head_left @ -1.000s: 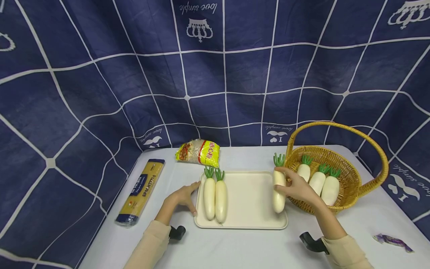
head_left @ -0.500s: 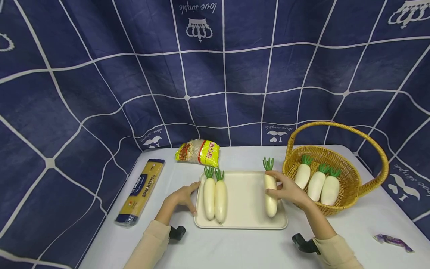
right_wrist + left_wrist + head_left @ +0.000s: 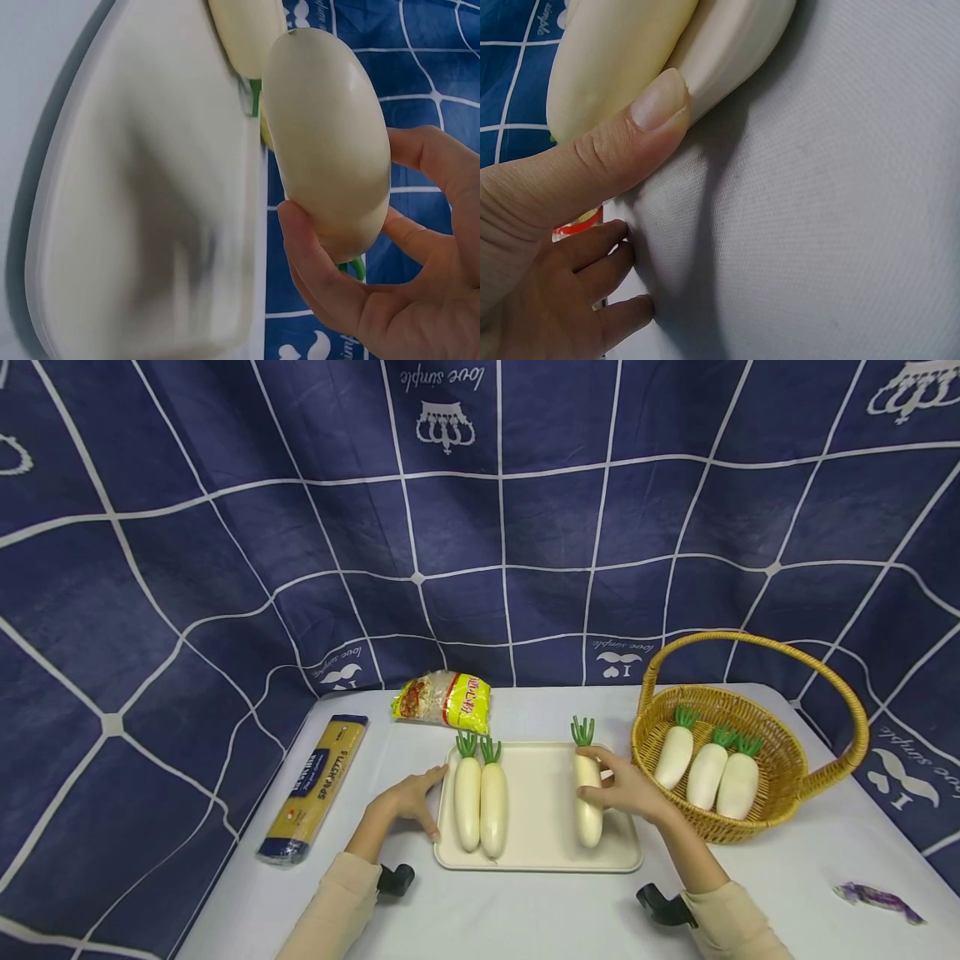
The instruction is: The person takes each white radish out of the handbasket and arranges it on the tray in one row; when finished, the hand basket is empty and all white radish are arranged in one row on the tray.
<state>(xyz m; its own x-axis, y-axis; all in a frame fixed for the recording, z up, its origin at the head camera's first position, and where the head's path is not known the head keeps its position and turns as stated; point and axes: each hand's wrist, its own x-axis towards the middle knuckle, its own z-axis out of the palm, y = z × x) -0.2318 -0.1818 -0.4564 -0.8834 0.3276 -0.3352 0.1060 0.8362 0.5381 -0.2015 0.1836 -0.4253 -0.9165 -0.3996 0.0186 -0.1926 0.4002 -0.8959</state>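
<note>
My right hand grips a white radish with green tops, held over the right part of the cream tray. In the right wrist view the thumb and fingers pinch the radish from both sides. Two more radishes lie side by side at the tray's left end, tops pointing away. My left hand rests at the tray's left edge with fingers spread. Its thumb shows right at the tray rim in the left wrist view.
A wicker basket with a tall handle stands to the right and holds three stubbier radishes. Spaghetti lies at the left, a yellow food bag behind the tray. At the right front lies a purple wrapped candy.
My right hand has carried the radish leftward, from beside the basket to farther over the tray. The left hand and the two radishes on the tray have stayed put.
</note>
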